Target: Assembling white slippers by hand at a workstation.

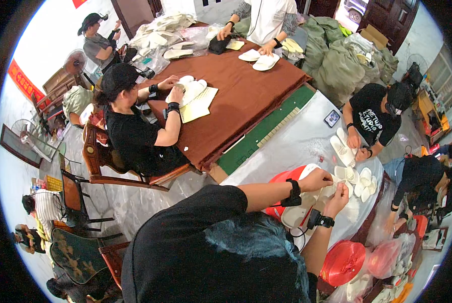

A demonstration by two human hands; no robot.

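Note:
My left hand (316, 180) and my right hand (337, 199) are close together over the near end of the white-covered table (286, 146). Both have their fingers pinched, and what lies between them is too small or hidden to make out. Just beyond sit pale slippers (366, 185), with another pair (346, 174) right by my fingertips. Under my forearms lies a whitish slipper-shaped piece (292, 217), beside a red and white object (281, 177) partly covered by my left wrist. A black band circles each wrist.
Across the table a person in black (375, 116) handles white slippers (343, 147) near a phone (332, 118). Left, a seated person (130, 116) works on slippers at a brown-covered table (226, 106). A red roll (343, 262) lies right of my arm; sacks (339, 65) stand behind.

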